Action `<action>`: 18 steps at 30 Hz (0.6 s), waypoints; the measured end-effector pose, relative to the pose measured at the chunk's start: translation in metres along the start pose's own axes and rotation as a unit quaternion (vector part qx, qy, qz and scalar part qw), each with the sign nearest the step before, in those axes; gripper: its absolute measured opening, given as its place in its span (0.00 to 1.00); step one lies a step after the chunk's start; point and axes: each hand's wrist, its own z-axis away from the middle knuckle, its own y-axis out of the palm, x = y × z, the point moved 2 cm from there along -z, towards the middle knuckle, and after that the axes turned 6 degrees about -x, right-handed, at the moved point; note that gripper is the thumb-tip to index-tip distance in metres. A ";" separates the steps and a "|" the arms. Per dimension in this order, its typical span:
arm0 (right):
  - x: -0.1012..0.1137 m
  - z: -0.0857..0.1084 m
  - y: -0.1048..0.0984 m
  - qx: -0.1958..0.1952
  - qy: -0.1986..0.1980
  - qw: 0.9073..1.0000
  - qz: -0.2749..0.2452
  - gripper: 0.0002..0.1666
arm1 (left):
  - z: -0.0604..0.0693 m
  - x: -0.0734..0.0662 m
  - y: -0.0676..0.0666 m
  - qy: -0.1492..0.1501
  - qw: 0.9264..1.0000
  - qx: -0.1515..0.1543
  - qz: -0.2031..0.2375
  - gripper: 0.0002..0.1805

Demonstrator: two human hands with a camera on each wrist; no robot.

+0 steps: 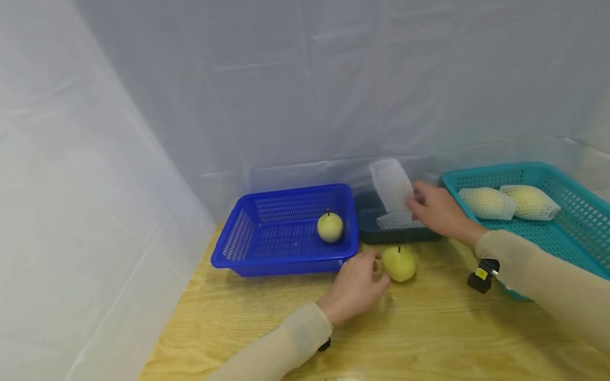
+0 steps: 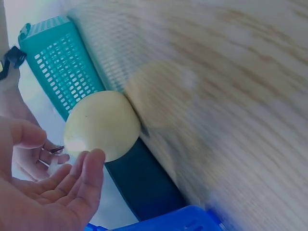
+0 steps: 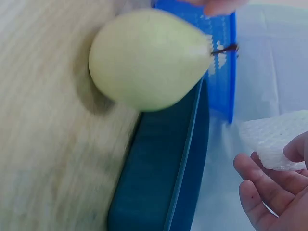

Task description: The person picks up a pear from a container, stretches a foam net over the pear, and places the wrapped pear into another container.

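Note:
On the wooden table a bare yellow-green pear (image 1: 398, 264) stands with its stem up. Just left of it is my left hand (image 1: 355, 286), its fingers loosely bent and holding nothing. In the left wrist view those fingers (image 2: 91, 175) lie in front of the pear (image 2: 103, 125); whether they touch it I cannot tell. My right hand (image 1: 438, 209) pinches a white foam net sleeve (image 1: 392, 185) above a dark green tray (image 1: 400, 236). In the right wrist view the thumb presses on the sleeve (image 3: 276, 139). Another piece of foam net (image 1: 397, 220) lies in the tray.
A blue basket (image 1: 286, 260) at the left holds one bare pear (image 1: 330, 227). The teal basket (image 1: 576, 233) at the right holds two pears in foam nets, one netted pear (image 1: 487, 203) beside the other (image 1: 529, 202). White sheeting (image 1: 310, 95) hangs behind and at the left.

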 end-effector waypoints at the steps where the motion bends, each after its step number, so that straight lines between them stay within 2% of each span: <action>1: 0.002 0.003 -0.002 0.001 0.002 1.000 -0.008 0.16 | -0.001 -0.001 -0.001 -0.001 1.000 -0.005 0.010 0.20; 7: 0.013 0.022 -0.009 0.012 0.030 0.999 -0.044 0.22 | -0.004 -0.008 -0.009 -0.011 0.997 -0.020 0.076 0.16; 11: 0.020 0.034 -0.009 0.010 0.042 0.997 -0.062 0.23 | -0.007 -0.013 -0.011 -0.054 0.986 -0.013 0.154 0.15; 13: 0.024 0.039 -0.009 0.009 0.043 0.996 -0.076 0.23 | -0.010 -0.015 -0.011 -0.089 0.971 -0.002 0.220 0.14; 14: 0.026 0.042 -0.008 0.010 0.043 0.995 -0.086 0.22 | -0.012 -0.015 -0.011 -0.109 0.960 0.003 0.258 0.14; 16: 0.031 0.047 -0.006 0.011 0.042 0.993 -0.107 0.21 | -0.017 -0.017 -0.011 -0.151 0.931 0.014 0.332 0.15; 18: 0.034 0.051 -0.004 0.015 0.039 0.991 -0.125 0.20 | -0.020 -0.018 -0.011 -0.193 0.893 0.024 0.405 0.17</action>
